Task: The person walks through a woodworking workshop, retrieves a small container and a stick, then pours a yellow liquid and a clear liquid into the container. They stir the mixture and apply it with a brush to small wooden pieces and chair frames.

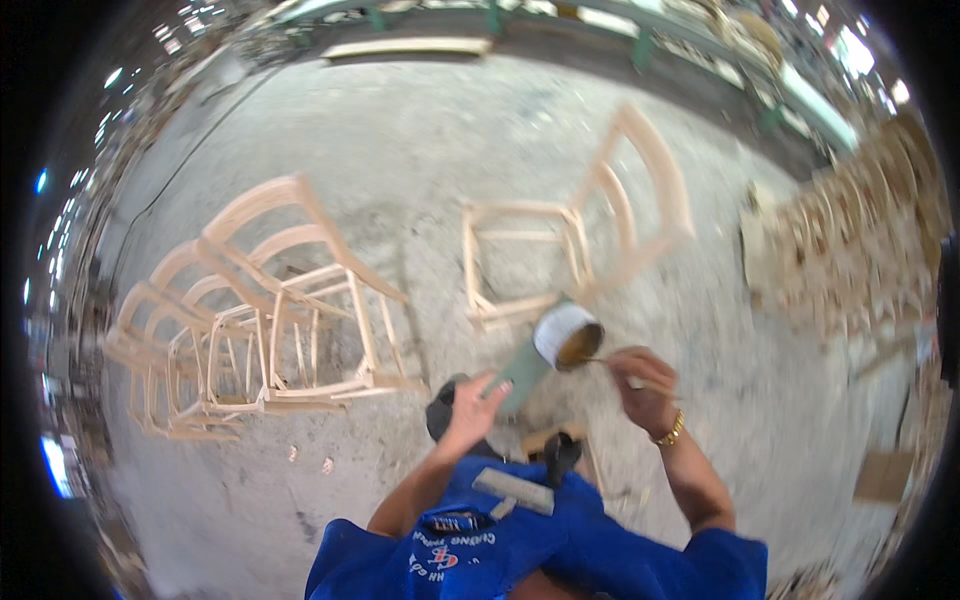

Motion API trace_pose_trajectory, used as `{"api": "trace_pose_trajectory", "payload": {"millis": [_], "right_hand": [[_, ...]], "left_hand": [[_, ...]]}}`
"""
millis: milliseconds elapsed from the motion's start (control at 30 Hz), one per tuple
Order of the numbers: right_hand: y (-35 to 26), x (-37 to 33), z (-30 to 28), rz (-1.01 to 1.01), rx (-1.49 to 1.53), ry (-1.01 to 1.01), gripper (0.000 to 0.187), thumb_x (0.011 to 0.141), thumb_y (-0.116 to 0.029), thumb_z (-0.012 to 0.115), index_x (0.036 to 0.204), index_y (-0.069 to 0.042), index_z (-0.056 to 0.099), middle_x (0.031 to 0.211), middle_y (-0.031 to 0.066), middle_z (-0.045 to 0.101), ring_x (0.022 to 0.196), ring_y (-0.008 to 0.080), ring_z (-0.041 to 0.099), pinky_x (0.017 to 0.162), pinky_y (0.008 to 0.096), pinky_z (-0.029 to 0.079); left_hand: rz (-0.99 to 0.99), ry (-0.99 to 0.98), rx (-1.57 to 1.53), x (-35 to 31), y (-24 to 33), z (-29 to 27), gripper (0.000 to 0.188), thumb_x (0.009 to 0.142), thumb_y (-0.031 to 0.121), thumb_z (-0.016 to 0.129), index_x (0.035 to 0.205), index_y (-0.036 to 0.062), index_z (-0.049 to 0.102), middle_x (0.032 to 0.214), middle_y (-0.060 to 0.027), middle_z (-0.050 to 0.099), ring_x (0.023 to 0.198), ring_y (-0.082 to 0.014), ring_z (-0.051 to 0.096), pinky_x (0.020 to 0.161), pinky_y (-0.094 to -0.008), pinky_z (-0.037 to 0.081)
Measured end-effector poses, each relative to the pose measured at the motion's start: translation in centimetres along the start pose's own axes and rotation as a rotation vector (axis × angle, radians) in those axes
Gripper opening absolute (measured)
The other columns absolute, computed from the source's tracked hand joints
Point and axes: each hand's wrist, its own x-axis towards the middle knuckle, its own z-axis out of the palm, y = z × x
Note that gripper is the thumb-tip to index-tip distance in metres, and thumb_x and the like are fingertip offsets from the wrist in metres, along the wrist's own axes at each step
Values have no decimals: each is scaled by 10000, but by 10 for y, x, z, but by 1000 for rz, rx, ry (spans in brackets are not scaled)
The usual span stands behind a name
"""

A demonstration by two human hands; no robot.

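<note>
looks down on a grey concrete floor (370, 480), with a row of pale chair frames (275, 340) at left and a lone chair frame (577, 240) ahead. has a green object (520, 380) near the body, and by its far end a white can (556, 328). holds left hand (472, 410) half open at the green object; cannot tell whether gripping it. curls right hand (645, 383) around a thin stick (599, 361) reaching into the can.

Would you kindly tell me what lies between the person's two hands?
In the head view, between the left hand and right hand lie a grey-green object, an open can and the end of a thin stick.
</note>
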Motion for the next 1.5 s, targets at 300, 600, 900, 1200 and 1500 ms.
{"api": "trace_pose_trajectory", "payload": {"millis": [300,600,900,1200,1500], "right_hand": [[21,166,158,112,-94,72,169,689,88,650,795,-43,644,770,122,642,685,255,629,619,316,493],[0,249,238,201,-132,-1,80,701,18,640,763,-33,644,736,105,636,661,239,606,609,309,469],[20,235,225,348,-27,97,46,739,9,633,776,-13,646,732,86,642,677,188,606,643,278,461],[70,186,167,414,85,319,113,770,69,594,868,20,619,757,105,628,669,159,607,628,271,480],[119,120,109,432,230,392,120,762,13,631,880,-6,638,773,113,657,697,170,635,643,272,492]], "left_hand": [[16,89,-170,116,-51,-158,173,852,126,575,928,-23,620,707,-89,600,651,-102,521,591,-280,434],[9,90,-164,181,-65,-249,178,838,115,596,942,-27,620,677,-87,589,651,-83,512,578,-270,427],[27,37,-232,198,-71,-227,170,840,115,592,935,-24,616,692,-93,600,651,-96,520,586,-276,436],[123,-90,28,207,-31,-172,169,835,103,588,959,-9,610,760,-149,598,630,-182,551,602,-301,447],[-22,-166,-39,214,-2,-71,201,866,149,570,927,-34,626,706,-37,583,681,-89,508,615,-272,441]]}}
